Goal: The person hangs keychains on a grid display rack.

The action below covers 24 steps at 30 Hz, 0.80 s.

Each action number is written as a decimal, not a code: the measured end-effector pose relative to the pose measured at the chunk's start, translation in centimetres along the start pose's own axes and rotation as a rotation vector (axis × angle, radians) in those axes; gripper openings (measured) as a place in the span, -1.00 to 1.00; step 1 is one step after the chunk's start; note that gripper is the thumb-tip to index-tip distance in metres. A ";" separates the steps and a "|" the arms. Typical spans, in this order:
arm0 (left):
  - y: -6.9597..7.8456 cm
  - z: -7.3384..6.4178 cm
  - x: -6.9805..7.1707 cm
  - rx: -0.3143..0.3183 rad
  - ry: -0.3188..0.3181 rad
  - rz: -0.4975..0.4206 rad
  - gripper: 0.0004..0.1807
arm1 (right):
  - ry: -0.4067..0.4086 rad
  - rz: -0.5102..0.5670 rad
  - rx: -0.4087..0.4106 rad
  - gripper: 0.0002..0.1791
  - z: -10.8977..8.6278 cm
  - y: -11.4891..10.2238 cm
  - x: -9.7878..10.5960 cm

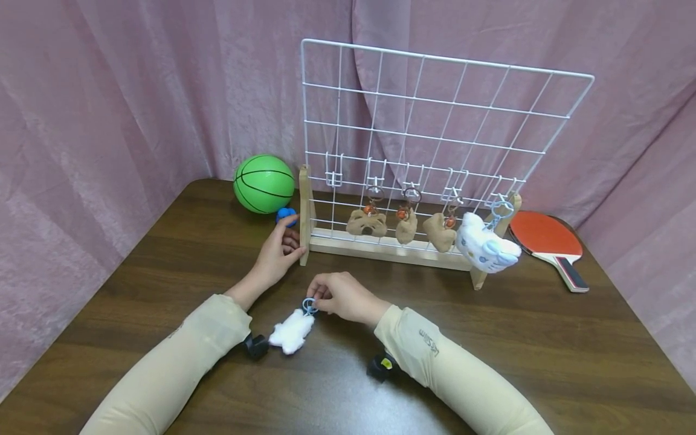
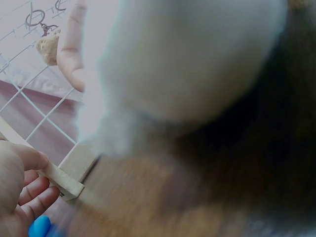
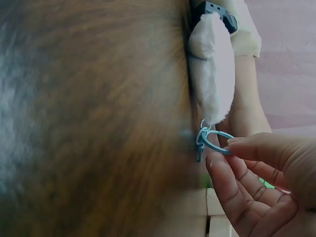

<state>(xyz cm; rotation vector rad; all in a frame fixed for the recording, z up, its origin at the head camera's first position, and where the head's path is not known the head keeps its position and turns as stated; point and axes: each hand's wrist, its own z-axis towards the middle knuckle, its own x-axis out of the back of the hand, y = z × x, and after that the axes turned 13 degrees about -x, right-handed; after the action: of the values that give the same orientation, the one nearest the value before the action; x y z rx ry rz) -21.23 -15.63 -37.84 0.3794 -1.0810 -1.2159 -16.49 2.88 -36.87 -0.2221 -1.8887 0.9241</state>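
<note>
My right hand (image 1: 348, 297) pinches the light-blue ring (image 3: 216, 143) of a white plush keychain (image 1: 292, 331) between thumb and fingertips. The plush part hangs down close to the tabletop, its face not in view. My left hand (image 1: 276, 252) grips the left wooden post (image 1: 304, 211) of a white wire grid rack (image 1: 451, 103), thumb at the front. Several brown plush keychains (image 1: 367, 223) hang from hooks on the grid. At the right end hangs a white cat-faced plush keychain (image 1: 486, 244) with a blue ring. The leftmost hook (image 1: 334, 177) carries nothing.
Behind my left hand sit a green ball (image 1: 264, 184) with black lines and a small blue object (image 1: 286, 216). A red table tennis paddle (image 1: 546, 234) lies right of the rack. Pink curtains (image 1: 136, 90) surround the brown wooden table (image 1: 544, 344).
</note>
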 end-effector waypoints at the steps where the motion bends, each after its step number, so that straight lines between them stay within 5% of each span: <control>1: 0.0 0.0 0.0 0.005 -0.001 0.000 -0.28 | 0.005 -0.008 0.004 -0.93 0.0 0.0 0.1; 11: -3.3 0.2 -0.7 0.014 0.016 -0.009 -0.22 | 0.080 -0.134 0.070 -0.93 -0.7 -0.6 1.3; 24: -3.6 0.2 -0.6 -0.020 0.025 -0.026 -0.25 | 0.092 -0.204 0.150 -0.95 -1.8 -1.4 2.8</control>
<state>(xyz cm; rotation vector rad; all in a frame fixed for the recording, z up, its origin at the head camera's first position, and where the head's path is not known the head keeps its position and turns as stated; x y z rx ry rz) -23.39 -16.30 -40.73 0.3935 -1.0453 -1.2410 -16.01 4.25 -33.54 0.0185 -1.7131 0.8957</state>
